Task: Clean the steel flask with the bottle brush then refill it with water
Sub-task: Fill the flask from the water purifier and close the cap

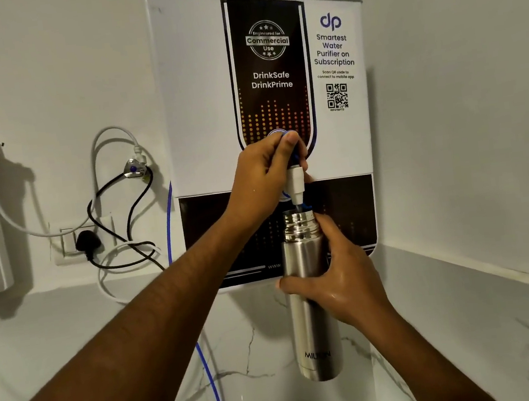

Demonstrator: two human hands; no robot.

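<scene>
Now refilling: right hand (343, 285) grips the steel flask (309, 301) upright, mouth just under the purifier tap (296, 181), left hand (267, 180) pinching its lever; best keep the mouth centred and release before overflow.

Head-worn view, facing forward and slightly down, close to wall-mounted purifier (264, 100)

left hand (262, 180) raised gripping, right hand (342, 277) gripping

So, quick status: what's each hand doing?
Left hand grips the purifier tap. Right hand holds the steel flask upright, open mouth right under the spout. Nothing in the way.
</scene>
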